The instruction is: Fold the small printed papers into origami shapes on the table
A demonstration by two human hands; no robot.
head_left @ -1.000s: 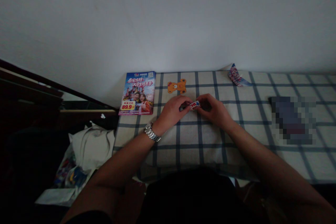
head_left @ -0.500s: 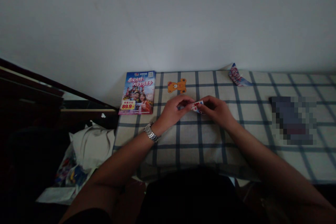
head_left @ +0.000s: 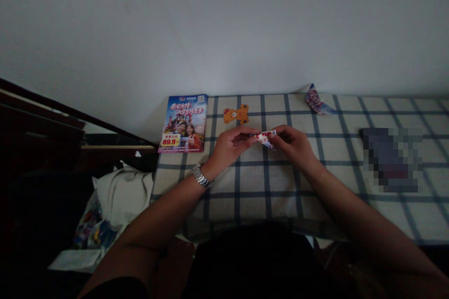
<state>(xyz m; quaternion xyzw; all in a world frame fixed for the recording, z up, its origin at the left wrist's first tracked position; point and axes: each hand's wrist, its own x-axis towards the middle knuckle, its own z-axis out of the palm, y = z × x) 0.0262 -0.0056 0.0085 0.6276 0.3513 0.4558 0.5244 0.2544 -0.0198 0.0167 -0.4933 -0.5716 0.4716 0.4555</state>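
Observation:
Both hands meet over the checked cloth (head_left: 266, 182). My left hand (head_left: 229, 145), with a metal watch (head_left: 200, 175) on its wrist, pinches one end of a small folded piece of printed paper (head_left: 265, 137). My right hand (head_left: 294, 145) pinches the other end. The paper is red, white and blue and is held just above the cloth, stretched between the fingertips.
A colourful flyer (head_left: 183, 123) lies at the cloth's far left corner. An orange bear-shaped cutout (head_left: 236, 114) sits just beyond my hands. Another folded printed piece (head_left: 315, 101) rests by the wall. A blurred dark object (head_left: 391, 159) lies at right. Bags and cloth (head_left: 115, 196) lie on the floor at left.
The folded paper has been drawn out longer between my fingertips, and my right hand has shifted slightly to the right.

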